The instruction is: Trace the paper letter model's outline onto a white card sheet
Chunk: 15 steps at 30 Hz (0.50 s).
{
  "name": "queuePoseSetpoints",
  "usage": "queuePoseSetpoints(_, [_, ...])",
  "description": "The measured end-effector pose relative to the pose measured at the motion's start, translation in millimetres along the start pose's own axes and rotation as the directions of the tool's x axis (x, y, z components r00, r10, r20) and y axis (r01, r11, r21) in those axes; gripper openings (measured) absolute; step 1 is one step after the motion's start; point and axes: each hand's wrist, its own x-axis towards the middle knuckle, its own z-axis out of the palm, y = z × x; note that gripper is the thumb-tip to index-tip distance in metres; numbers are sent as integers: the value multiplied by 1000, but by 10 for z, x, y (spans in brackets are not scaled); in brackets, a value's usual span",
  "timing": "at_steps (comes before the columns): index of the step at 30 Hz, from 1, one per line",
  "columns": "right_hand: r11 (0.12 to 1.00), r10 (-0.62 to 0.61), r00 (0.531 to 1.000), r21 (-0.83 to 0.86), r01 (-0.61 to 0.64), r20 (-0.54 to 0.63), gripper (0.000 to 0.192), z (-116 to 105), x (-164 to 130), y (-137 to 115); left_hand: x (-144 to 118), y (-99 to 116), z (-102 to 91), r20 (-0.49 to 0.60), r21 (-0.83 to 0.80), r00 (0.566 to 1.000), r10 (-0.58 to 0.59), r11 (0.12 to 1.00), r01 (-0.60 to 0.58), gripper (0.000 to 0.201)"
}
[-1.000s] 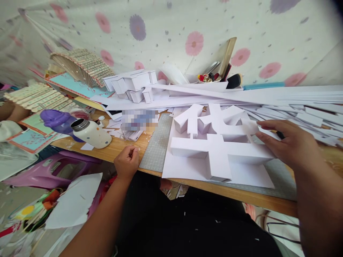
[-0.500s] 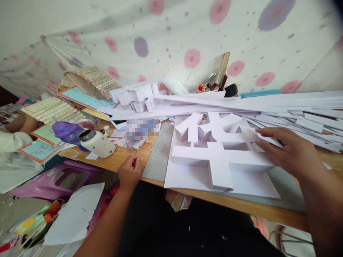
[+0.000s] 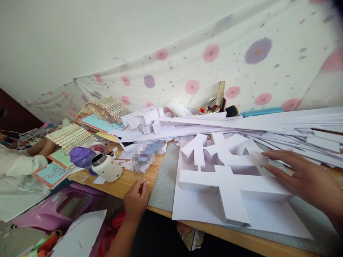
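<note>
A white paper model (image 3: 229, 178), a raised hollow character shape on a flat white base sheet, lies over a grey cutting mat (image 3: 166, 178). My right hand (image 3: 297, 175) is open at the model's right side, fingers stretched toward its upper edge; whether the fingertips touch it, I cannot tell. By the table's front edge, left of the mat, my left hand (image 3: 136, 196) is closed in a pinch. Something tiny and pale shows at its fingertips, too small to name. A second folded white paper shape (image 3: 146, 119) stands behind, on long white sheets.
White paper strips (image 3: 289, 139) are heaped at right. An uncapped white bottle (image 3: 108, 169) and a purple bottle (image 3: 81, 159) stand at left. A tool box (image 3: 203, 116) sits by the wall. Another person's sleeve (image 3: 26, 160) shows at far left, near a pink stool (image 3: 61, 207).
The view has tilted up, so the table and everything on it sit lower in the picture. My left hand keeps its pinch; my right hand stays open beside the paper model.
</note>
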Motion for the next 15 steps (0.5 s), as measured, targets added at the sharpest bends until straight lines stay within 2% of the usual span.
queuePoseSetpoints(6, [999,-34,999,11,34,-23,37,30,9,-3,9,17,6,-6,-14,1000,-29,999,29,18])
queuePoseSetpoints(13, [993,-117,992,-12,116,-39,36,43,37,161,0,11,6,-6,-25,999,-37,999,37,18])
queuePoseSetpoints(15, [991,-136,987,-18,134,-88,35,29,36,132,3,12,9,-2,-30,999,-40,999,40,18])
